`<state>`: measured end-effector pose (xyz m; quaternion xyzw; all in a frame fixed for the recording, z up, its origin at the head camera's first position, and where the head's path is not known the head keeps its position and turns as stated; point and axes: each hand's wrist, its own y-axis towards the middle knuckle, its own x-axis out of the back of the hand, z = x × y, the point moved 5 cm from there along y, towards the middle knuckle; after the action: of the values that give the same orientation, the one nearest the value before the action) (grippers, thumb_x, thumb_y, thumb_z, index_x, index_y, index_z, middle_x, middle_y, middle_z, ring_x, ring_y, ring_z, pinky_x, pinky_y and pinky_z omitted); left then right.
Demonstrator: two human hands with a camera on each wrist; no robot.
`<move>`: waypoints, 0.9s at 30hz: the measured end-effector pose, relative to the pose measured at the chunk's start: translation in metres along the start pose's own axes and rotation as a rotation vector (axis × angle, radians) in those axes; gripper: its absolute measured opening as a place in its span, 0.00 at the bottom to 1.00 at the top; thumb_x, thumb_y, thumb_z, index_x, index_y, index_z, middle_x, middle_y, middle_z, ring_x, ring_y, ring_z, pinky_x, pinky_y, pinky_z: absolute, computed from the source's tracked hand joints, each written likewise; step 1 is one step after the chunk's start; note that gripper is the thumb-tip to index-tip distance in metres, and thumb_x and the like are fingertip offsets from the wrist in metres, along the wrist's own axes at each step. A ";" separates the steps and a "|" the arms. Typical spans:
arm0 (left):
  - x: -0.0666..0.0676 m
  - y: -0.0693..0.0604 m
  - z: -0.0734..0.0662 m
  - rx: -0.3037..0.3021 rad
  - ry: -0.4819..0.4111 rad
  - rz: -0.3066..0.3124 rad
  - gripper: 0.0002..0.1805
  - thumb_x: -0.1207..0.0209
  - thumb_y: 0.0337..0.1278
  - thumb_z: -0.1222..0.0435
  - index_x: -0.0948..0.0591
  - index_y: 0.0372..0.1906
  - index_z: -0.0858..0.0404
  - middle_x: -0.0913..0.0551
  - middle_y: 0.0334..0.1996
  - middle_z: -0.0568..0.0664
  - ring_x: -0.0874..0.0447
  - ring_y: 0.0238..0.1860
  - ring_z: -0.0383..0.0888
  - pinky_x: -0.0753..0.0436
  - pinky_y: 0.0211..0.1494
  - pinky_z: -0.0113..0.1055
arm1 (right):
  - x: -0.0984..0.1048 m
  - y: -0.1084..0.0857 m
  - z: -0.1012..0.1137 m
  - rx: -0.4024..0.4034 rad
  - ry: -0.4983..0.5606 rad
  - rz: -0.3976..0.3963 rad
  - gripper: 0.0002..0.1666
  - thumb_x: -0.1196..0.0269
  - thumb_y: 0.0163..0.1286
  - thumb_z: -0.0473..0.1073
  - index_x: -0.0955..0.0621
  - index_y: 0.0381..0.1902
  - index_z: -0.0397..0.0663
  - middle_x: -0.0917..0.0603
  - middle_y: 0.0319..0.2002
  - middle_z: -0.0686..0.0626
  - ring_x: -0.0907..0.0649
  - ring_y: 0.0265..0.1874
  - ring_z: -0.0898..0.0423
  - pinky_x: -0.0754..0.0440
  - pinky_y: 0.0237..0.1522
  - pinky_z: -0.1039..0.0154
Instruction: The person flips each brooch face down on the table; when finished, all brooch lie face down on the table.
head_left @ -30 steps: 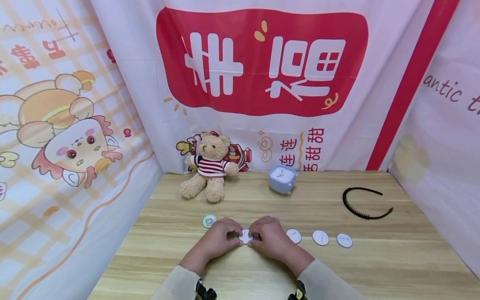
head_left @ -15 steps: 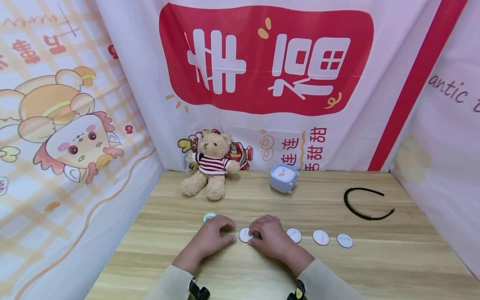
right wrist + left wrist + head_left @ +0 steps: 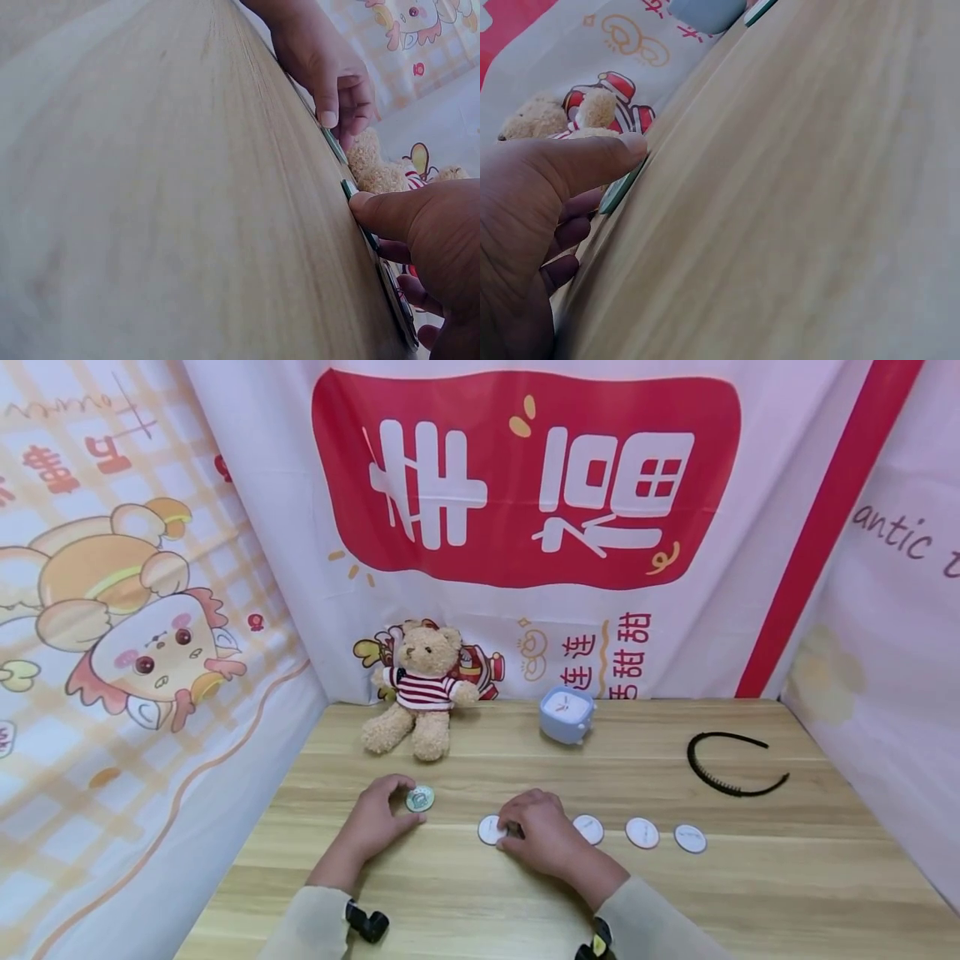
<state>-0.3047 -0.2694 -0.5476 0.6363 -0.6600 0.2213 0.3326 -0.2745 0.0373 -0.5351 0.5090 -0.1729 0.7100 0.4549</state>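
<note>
My left hand (image 3: 373, 820) curves round a round badge with a green picture (image 3: 420, 798) lying on the table, thumb and forefinger at opposite edges. In the left wrist view the thumb (image 3: 607, 159) lies against the rim of this green badge (image 3: 619, 189). My right hand (image 3: 542, 832) holds the edge of a white round badge (image 3: 490, 830) between thumb and fingers, flat on the wood. The right wrist view shows the right thumb (image 3: 386, 212) on its rim. To the right of that hand, three more white badges (image 3: 642, 833) lie in a row, each with a small dark mark.
A teddy bear (image 3: 423, 689) in a striped shirt sits at the back of the wooden table (image 3: 480, 910). Beside it stands a blue clock (image 3: 566, 716). Towards the back right lies a black headband (image 3: 731, 767). Printed cloth (image 3: 525, 485) hangs behind and at both sides.
My left hand has let go of the white badge and moved left to the green-pictured one. My right hand has stayed at the white badge. The other badges lie where they were.
</note>
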 end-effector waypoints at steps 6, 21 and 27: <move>0.000 0.006 0.005 0.028 -0.008 0.019 0.25 0.19 0.57 0.57 0.15 0.58 0.52 0.14 0.56 0.48 0.18 0.65 0.52 0.20 0.73 0.55 | 0.000 0.001 0.000 0.002 0.003 0.002 0.10 0.22 0.69 0.54 0.10 0.43 0.63 0.09 0.54 0.59 0.17 0.61 0.52 0.26 0.70 0.41; -0.012 -0.002 -0.008 -0.058 -0.021 0.069 0.21 0.15 0.49 0.57 0.13 0.47 0.45 0.14 0.51 0.39 0.18 0.58 0.44 0.21 0.72 0.53 | 0.000 0.000 0.000 -0.004 0.007 0.000 0.09 0.21 0.68 0.53 0.11 0.41 0.63 0.09 0.53 0.59 0.16 0.61 0.51 0.26 0.69 0.40; -0.019 -0.012 -0.018 -0.073 -0.058 0.134 0.22 0.14 0.45 0.55 0.13 0.44 0.43 0.15 0.52 0.38 0.18 0.62 0.45 0.23 0.76 0.56 | 0.001 0.001 -0.002 -0.007 0.026 0.000 0.09 0.21 0.68 0.53 0.11 0.41 0.64 0.09 0.53 0.59 0.16 0.61 0.51 0.25 0.70 0.39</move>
<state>-0.2907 -0.2441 -0.5503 0.5842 -0.7181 0.2001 0.3209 -0.2762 0.0382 -0.5350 0.4980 -0.1693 0.7163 0.4586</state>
